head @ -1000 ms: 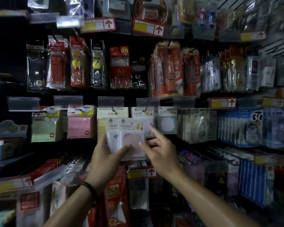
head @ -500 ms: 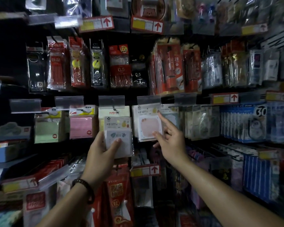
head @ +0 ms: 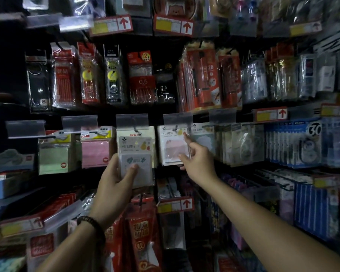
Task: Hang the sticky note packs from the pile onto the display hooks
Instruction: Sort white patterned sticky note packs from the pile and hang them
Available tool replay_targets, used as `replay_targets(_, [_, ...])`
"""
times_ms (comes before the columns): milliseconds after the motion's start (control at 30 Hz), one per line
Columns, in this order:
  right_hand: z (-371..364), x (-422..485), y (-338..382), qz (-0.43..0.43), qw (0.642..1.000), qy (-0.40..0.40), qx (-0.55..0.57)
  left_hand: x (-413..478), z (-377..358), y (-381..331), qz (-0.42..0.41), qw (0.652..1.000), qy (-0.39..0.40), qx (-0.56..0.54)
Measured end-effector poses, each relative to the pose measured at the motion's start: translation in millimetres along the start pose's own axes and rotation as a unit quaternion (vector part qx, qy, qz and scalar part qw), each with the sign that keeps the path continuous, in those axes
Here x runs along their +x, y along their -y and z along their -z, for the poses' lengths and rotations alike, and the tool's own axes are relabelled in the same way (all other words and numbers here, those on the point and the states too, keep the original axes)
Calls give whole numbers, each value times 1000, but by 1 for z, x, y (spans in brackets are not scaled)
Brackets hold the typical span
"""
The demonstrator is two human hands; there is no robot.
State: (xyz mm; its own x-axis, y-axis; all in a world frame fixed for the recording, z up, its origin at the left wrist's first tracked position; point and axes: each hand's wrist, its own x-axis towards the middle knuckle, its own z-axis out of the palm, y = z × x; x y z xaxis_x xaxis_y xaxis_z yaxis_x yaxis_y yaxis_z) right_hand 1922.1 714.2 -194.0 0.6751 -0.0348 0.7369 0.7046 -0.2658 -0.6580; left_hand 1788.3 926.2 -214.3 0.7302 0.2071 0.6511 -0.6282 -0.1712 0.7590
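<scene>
a: what fills the view?
b: a dim display wall (head: 331,39) of hanging stationery. pen packs (head: 142,79) run along the upper row, and blue packs (head: 294,143) crowd the right of the middle row.
a: and the left of that row?
b: a green note pack (head: 53,157) and a pink note pack (head: 95,154) hang side by side under clear label holders (head: 132,121).
a: where are the arms?
b: both reach up from below to the middle row. the left grip (head: 114,185) is closed around a held sticky note pack (head: 136,154), with the thumb (head: 133,169) across its front and the fingers behind it. the pack is upright, in front of a cream pack (head: 135,133) that is on its hook.
a: the right one?
b: the right grip (head: 198,165) pinches the right edge of a pink-sheet pack (head: 173,148). its thumb is on the lower front corner, and the index finger (head: 186,139) points up along the side.
a: is that pack on the display?
b: its top sits at a hook (head: 176,127) under a label holder, just right of the held pack. i cannot tell how far along the hook it sits.
a: anything smaller?
b: a red arrow price tag (head: 175,205) below the two grips, and a dark beaded bracelet (head: 90,222) on the left wrist.
</scene>
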Motion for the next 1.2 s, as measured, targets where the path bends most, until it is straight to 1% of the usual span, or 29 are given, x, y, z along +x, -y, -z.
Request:
replay_targets(100, [-4, 12, 0, -17, 997, 3, -72, 0, -1, 0, 20, 999, 2, -29])
replay_targets(167, [-5, 14, 0, -16, 994, 10, -108, 1, -1, 1, 23, 999, 3, -25])
replay_targets(300, [-5, 19, 0, -16, 985, -1, -169, 2, -2, 3, 31, 1000, -2, -7])
replay_targets(400, [-1, 23, 5, -20, 982, 5, -190, 3, -4, 4, 43, 999, 2, -4])
replay_targets(500, [7, 17, 13, -23, 967, 26, -254, 3, -8, 4, 43, 999, 3, -2])
replay_targets(567, [10, 7, 18, -12, 957, 17, -290, 4, -11, 6, 43, 999, -1, 5])
replay_targets(633, [12, -9, 22, 11, 967, -17, -256, 4, -16, 8, 42, 999, -3, 10])
replay_targets(700, [14, -30, 23, 54, 982, -41, -174, 3, -24, 10, 40, 999, -2, 7])
replay_targets(733, [15, -40, 23, 75, 987, -38, -139, 2, -29, 10, 40, 999, 0, 2])
replay_targets(800, [19, -57, 21, 98, 993, -7, -69, 0, -40, 11, 39, 999, 10, -11])
replay_targets(900, [24, -71, 20, 76, 994, 71, 27, 1, -55, 14, 35, 999, 30, -17])
replay_targets(967, [24, -73, 20, 60, 994, 75, 51, 3, -61, 15, 33, 999, 43, -5])
replay_targets(1033, [25, -71, 20, 52, 994, 63, 68, 8, -65, 17, 26, 999, 44, 7])
replay_targets(1133, [27, -65, 22, 49, 996, 24, 71, 13, -70, 18, 6, 1000, 11, 15])
replay_targets(1200, [28, -59, 23, 50, 994, -1, 94, 16, -72, 17, -28, 999, -16, 37])
